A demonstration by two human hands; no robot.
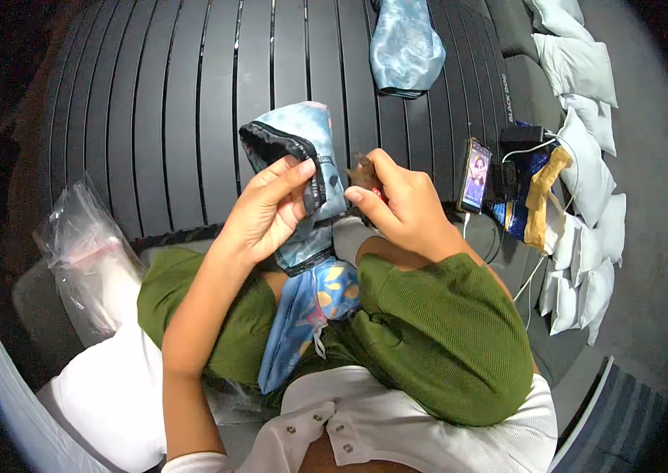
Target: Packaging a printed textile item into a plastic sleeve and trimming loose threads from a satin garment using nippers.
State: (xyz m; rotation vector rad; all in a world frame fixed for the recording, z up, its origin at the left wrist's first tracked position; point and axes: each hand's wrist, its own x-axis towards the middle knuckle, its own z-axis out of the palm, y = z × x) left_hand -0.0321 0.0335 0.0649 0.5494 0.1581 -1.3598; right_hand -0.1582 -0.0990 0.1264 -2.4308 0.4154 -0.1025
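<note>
My left hand (271,201) pinches the black-trimmed edge of a light blue printed fabric tube (320,130), whose dark opening faces left. The tube hangs down towards my lap. Just to its right, my right hand (409,201) is closed round a small dark brown item (364,175) with a bit of red on it; its kind is unclear, as my fingers hide most of it. A blue cloth piece with yellow print (338,290) and a pale cord lies between my green-clad legs, under the tube.
A black slatted table (215,118) stands in front of me, with another light blue fabric piece (406,47) at its far side. A lit phone (474,175) with a cable stands at right, beside a blue-and-gold packet (537,201) and white pillow-shaped packs (582,169). Clear plastic bags (93,252) lie left.
</note>
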